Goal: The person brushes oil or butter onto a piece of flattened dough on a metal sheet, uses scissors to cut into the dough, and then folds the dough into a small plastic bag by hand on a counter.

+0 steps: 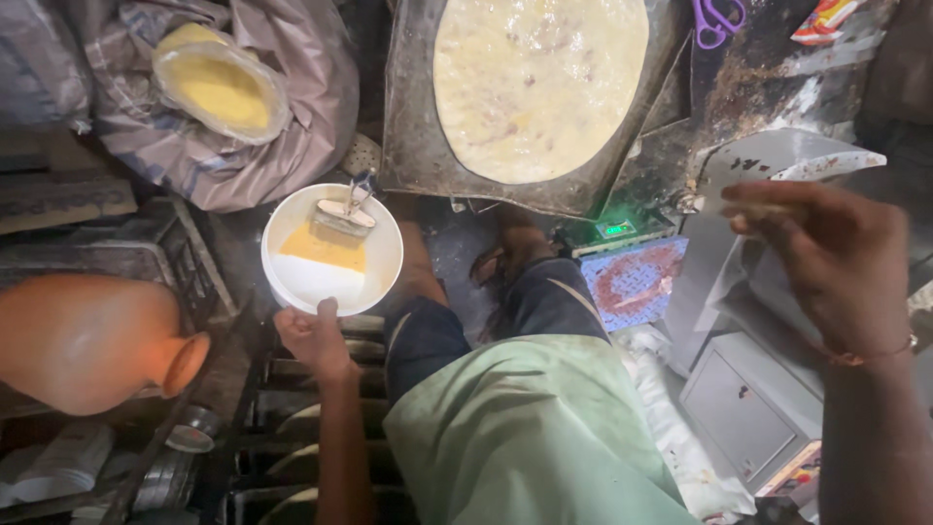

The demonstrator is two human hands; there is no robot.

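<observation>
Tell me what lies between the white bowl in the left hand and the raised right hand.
In the head view, between the white bowl and the right hand lie the person's sandalled foot and a small digital scale.

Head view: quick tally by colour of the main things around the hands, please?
White: 1, the bowl gripped at its rim by the left hand
Yellow: 1, the bagged powder
Orange: 1, the clay pot
Purple: 1, the scissors
Pale cream: 1, the flatbread
Total: 5

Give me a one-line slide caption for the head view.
Left hand holds a white bowl of yellow liquid with a metal tool; right hand raised beside a flatbread on a griddle.
</observation>
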